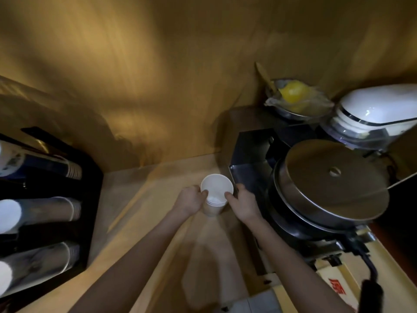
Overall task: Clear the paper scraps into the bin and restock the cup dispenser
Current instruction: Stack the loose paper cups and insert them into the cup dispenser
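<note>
A short stack of white paper cups (216, 188) stands upright on the wooden counter (144, 213), mouth up, just left of a metal machine. My left hand (190, 199) grips the stack's left side near the rim. My right hand (242, 203) grips its right side, fingers on the rim. At the far left a black cup dispenser (90, 199) holds three sideways rows of cups: a printed dark row (45, 164) on top, and two white rows (45, 212) below it. No paper scraps or bin show in view.
A round metal press with a flat lid (331, 184) stands close on the right, its steel housing (250, 152) touching my right hand's side. Behind it sit a metal bowl with a yellow object (293, 96) and stacked white bowls (372, 114). A wooden wall rises behind the counter.
</note>
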